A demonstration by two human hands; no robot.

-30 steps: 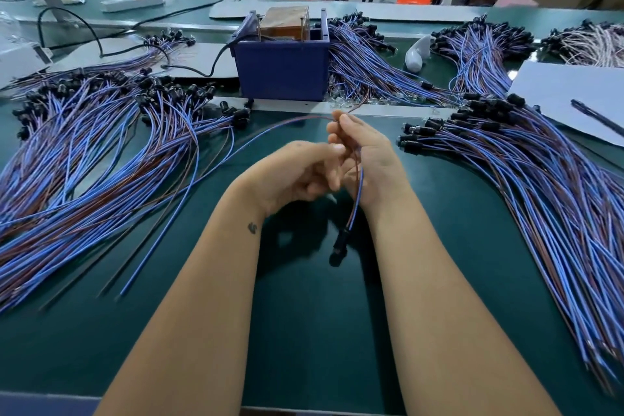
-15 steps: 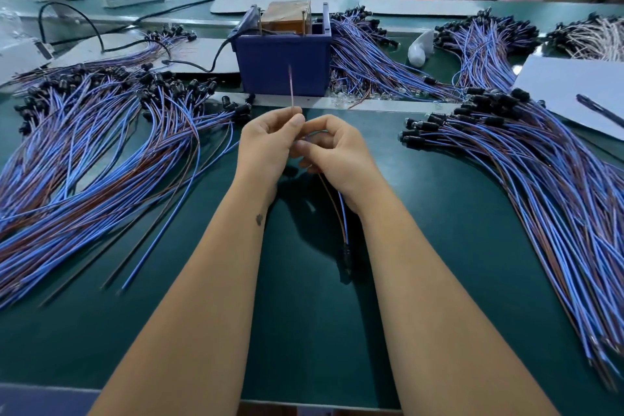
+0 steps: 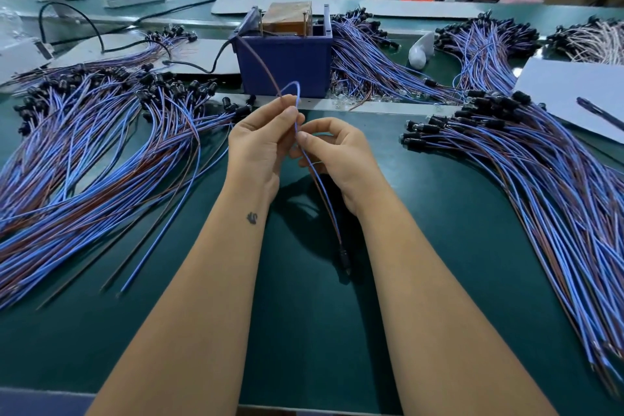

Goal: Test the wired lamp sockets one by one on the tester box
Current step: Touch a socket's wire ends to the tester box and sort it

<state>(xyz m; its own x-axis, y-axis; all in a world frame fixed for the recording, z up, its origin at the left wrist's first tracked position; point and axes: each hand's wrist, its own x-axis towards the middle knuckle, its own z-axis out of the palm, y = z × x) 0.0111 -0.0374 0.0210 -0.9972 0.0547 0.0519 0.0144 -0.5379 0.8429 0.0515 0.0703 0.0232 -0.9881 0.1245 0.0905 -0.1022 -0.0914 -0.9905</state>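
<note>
Socket (image 3: 343, 255) is dangling at 6 o'clock below both hands, its 2 wires (image 3: 322, 186) running up along a near-vertical axis. Left hand (image 3: 260, 145) is pinching the brown lead, right hand (image 3: 337, 152) the blue, each grip closed tight; tester box (image 3: 285, 67) is waiting at 12 o'clock on the bench (image 3: 304, 331), nearer the left hand.

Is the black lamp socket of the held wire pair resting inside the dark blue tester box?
No, the black lamp socket lies on the green table between the forearms.
</note>
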